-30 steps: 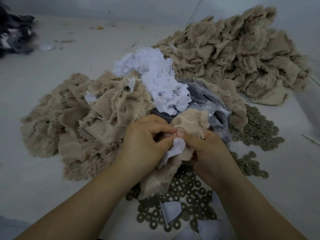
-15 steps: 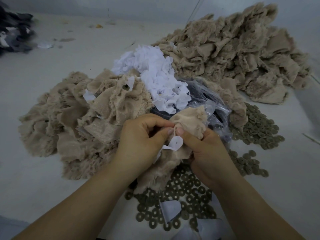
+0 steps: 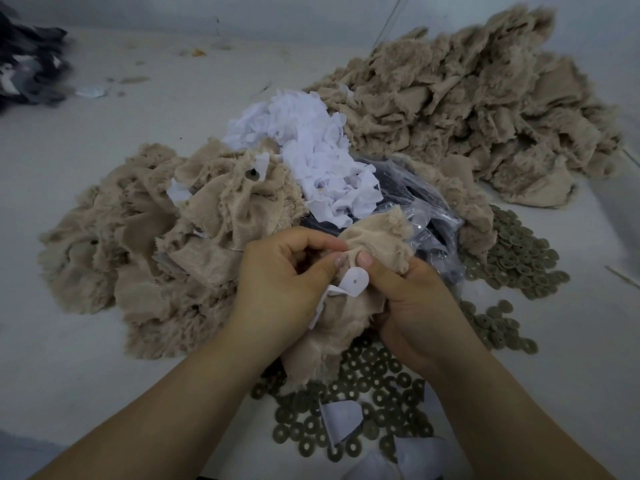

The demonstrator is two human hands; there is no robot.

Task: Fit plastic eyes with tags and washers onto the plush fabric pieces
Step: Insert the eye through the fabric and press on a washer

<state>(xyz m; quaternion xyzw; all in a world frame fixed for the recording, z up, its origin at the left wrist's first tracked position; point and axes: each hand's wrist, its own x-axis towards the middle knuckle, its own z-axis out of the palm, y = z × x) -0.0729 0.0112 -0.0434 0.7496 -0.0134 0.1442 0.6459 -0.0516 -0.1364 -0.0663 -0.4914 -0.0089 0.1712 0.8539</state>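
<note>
My left hand [image 3: 277, 285] and right hand [image 3: 412, 306] both pinch the beige, fuzzy-edged plush piece [image 3: 374, 244]; a white holed tag [image 3: 354, 281] lies on it.

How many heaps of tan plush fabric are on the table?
2: one heap of tan plush at left behind the left hand, one larger heap at far right. More pieces may be hidden.

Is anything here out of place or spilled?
Mostly normal work clutter. The washers lie loose on the table, not in a container, and some are under the plush piece that both hands hold. A few white tags lie among them.
</note>
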